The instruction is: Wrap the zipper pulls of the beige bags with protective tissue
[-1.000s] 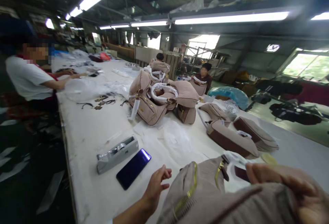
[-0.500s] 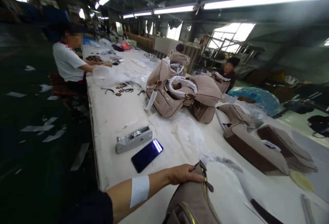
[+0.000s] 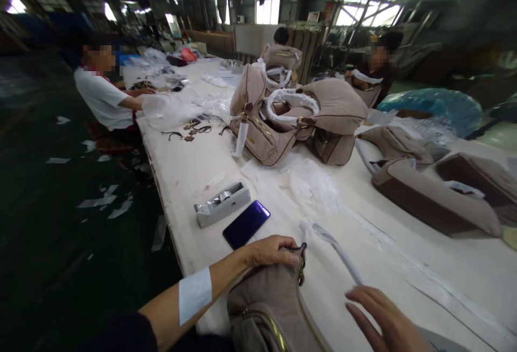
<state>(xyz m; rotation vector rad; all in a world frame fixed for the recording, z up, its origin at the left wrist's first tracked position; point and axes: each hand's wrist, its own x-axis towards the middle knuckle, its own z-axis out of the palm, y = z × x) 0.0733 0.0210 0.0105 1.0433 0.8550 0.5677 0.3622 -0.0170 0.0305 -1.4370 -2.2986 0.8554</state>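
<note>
a person's view down a white worktable [image 3: 181, 174], with a dark phone [image 3: 247, 223] as the landmark. the taupe bag [image 3: 264, 287] is on the wearer's side of the phone and slightly right of it, its lower part cut off by the frame. what shows of its long axis runs from a zipped corner near the phone back toward the wearer. the left hand [image 3: 270, 250], just beside the phone's near end, is closed on that corner, thumb on one side and fingers over the other. so the left is the nearer hand, directly on the bag. the right hand [image 3: 382, 314], well right of the phone, hangs apart from the bag, which lies to its left; its fingers are loosely spread and appear to hold nothing. a white-wrapped strap [image 3: 337, 244], right of the phone, slants toward its fingertips; whether they touch cannot be told. beyond the phone sits a pile of similar bags [image 3: 339, 105].
</note>
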